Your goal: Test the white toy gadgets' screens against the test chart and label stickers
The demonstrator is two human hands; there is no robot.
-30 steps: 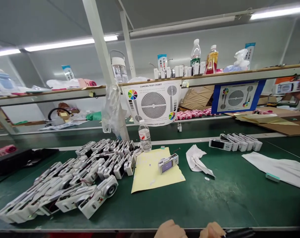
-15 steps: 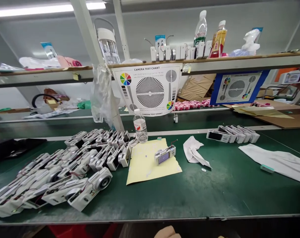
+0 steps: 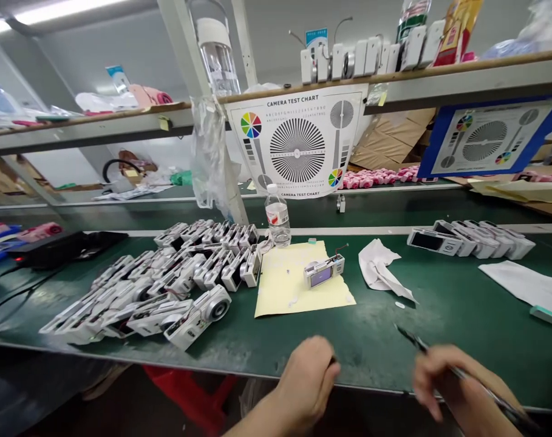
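My left hand [image 3: 308, 377] hovers at the green bench's near edge [image 3: 357, 358], back up, fingers curled under and hidden. My right hand [image 3: 458, 383] is closed on thin dark tweezers [image 3: 419, 346] whose tips point up-left over the mat. Beyond both hands a small white camera [image 3: 323, 271] with a lit purple screen lies on a yellow sheet [image 3: 298, 285]. A big heap of white cameras [image 3: 166, 285] sits to the left. A crumpled white cloth [image 3: 380, 267] lies right of the sheet.
A camera test chart [image 3: 298, 142] hangs from the shelf, with a water bottle [image 3: 278, 216] below it. A row of white cameras [image 3: 471, 238] stands at the right. A white cloth [image 3: 526, 285] and a small teal block [image 3: 548, 314] lie far right. A second chart [image 3: 489, 135] hangs at the right.
Both my hands have risen from the bottom edge into view over the bench's near edge, the right one with the tweezers. The view has tilted down and shifted.
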